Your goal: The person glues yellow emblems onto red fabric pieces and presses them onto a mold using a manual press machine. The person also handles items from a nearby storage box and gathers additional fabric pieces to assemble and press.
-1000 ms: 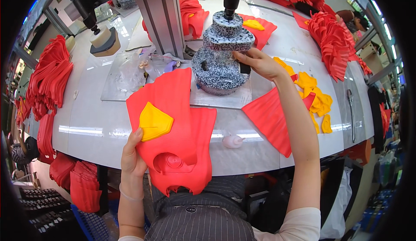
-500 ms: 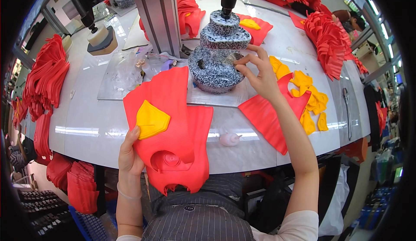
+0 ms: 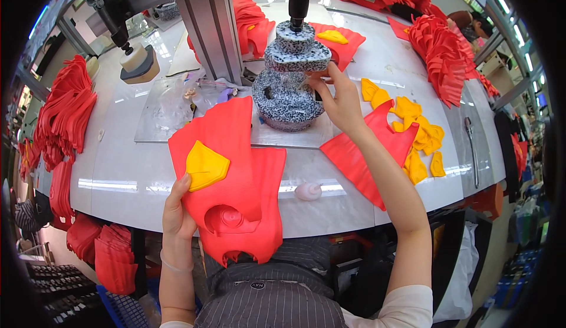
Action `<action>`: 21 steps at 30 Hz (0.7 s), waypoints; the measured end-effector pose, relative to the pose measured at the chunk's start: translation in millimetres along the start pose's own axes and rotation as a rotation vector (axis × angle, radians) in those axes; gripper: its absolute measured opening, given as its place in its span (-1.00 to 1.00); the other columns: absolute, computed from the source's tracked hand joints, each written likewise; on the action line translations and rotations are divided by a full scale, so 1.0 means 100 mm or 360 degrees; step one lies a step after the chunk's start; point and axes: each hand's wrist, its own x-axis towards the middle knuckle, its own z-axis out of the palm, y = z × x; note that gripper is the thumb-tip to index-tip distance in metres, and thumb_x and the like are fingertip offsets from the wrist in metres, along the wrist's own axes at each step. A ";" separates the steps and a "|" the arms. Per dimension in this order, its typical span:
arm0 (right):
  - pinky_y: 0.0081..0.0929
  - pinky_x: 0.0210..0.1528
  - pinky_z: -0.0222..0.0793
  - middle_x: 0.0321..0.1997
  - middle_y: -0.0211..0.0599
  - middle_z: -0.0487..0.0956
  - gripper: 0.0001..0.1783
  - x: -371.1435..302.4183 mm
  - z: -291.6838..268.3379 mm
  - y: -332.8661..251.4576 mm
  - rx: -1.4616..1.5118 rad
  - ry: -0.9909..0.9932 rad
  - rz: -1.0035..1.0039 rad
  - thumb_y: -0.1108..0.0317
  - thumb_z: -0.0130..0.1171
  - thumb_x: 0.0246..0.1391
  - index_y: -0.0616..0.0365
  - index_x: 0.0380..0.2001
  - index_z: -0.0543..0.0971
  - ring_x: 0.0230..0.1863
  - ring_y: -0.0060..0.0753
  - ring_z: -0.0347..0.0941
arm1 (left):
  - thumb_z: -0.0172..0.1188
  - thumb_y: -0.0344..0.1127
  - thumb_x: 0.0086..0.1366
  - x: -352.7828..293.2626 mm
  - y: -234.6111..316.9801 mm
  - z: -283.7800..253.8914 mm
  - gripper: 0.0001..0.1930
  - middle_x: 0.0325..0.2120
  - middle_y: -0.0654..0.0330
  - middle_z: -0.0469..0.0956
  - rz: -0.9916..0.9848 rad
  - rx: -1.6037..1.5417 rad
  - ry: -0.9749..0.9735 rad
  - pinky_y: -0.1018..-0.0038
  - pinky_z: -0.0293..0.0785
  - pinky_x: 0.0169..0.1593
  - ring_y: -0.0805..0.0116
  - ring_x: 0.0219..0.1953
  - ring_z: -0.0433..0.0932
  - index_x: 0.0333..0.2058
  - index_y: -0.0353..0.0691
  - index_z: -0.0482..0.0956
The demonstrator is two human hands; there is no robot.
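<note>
My left hand point(image 3: 178, 211) grips the left edge of a soft red moulded sheet point(image 3: 227, 124), its thumb by a yellow shield-shaped piece point(image 3: 207, 166) lying on it. The sheet has a round cut-out low down and hangs partly past the table's front edge. At the press, my right hand point(image 3: 341, 103) has its fingers bent together at the right side of a speckled black-and-white lower block point(image 3: 286, 109). A matching upper block point(image 3: 298, 57) is just above those fingers. Clear film seems to lie on the lower block; whatever the fingertips pinch is hidden.
Right of the press lie another red sheet point(image 3: 374, 154) and several yellow pieces point(image 3: 433, 139). A small pinkish bottle point(image 3: 308, 191) stands near the front edge. A metal post point(image 3: 213, 39) rises behind. Red stacks point(image 3: 65, 110) line the left; a metal tool point(image 3: 473, 151) lies far right.
My right hand has shifted slightly left and inward, its fingertips now further under the upper block. The view has moved a little; my left hand keeps its hold on the red sheet.
</note>
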 end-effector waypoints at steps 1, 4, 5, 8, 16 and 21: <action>-0.38 -0.04 0.35 -0.22 -0.23 0.60 -0.77 0.04 0.04 0.03 0.0057 0.0053 0.0036 0.44 0.20 0.05 0.21 -0.20 0.46 -0.14 -0.31 0.52 | 0.09 -0.28 0.34 0.00 0.00 -0.01 -0.65 0.02 0.00 0.48 -0.0002 0.0001 0.0003 0.25 0.41 0.16 0.17 0.07 0.48 0.03 -0.35 0.42; -0.40 -0.06 0.37 -0.22 -0.25 0.60 -0.78 0.18 0.09 0.13 0.0055 0.0178 0.0075 0.45 0.17 0.07 0.21 -0.19 0.45 -0.15 -0.36 0.52 | 0.09 -0.28 0.34 0.01 0.00 -0.01 -0.65 0.02 0.00 0.48 -0.0004 0.0001 -0.0001 0.25 0.41 0.16 0.17 0.07 0.48 0.03 -0.35 0.42; -0.41 -0.08 0.38 -0.21 -0.26 0.59 -0.79 0.22 0.10 0.15 -0.0007 0.0248 0.0080 0.45 0.16 0.08 0.21 -0.19 0.45 -0.15 -0.38 0.52 | 0.09 -0.28 0.34 0.02 0.00 0.00 -0.64 0.02 0.00 0.48 -0.0006 -0.0002 -0.0009 0.25 0.41 0.16 0.17 0.07 0.48 0.03 -0.35 0.42; -0.41 -0.11 0.39 -0.22 -0.24 0.59 -0.79 0.22 0.08 0.20 0.0008 0.0390 0.0132 0.45 0.16 0.08 0.21 -0.20 0.46 -0.17 -0.34 0.52 | 0.09 -0.28 0.34 0.02 0.00 -0.01 -0.64 0.02 0.00 0.48 -0.0006 0.0000 -0.0012 0.25 0.40 0.17 0.17 0.08 0.48 0.03 -0.35 0.41; -0.35 -0.12 0.39 -0.19 -0.21 0.54 -0.78 0.01 -0.05 0.15 0.0095 0.0264 0.0285 0.42 0.15 0.07 0.21 -0.19 0.48 -0.15 -0.24 0.49 | 0.10 -0.30 0.33 0.02 0.03 -0.05 -0.62 0.05 -0.01 0.46 0.0002 -0.0025 -0.0021 0.24 0.39 0.18 0.15 0.09 0.46 0.06 -0.36 0.39; -0.29 0.01 0.31 -0.11 -0.09 0.45 -0.74 0.12 0.04 0.12 -0.0206 0.0081 -0.0053 0.41 0.12 0.08 0.22 -0.14 0.48 -0.01 -0.13 0.38 | 0.10 -0.31 0.32 -0.03 0.01 0.01 -0.62 0.05 -0.01 0.46 -0.0007 -0.0062 -0.0039 0.24 0.39 0.18 0.15 0.09 0.46 0.06 -0.36 0.39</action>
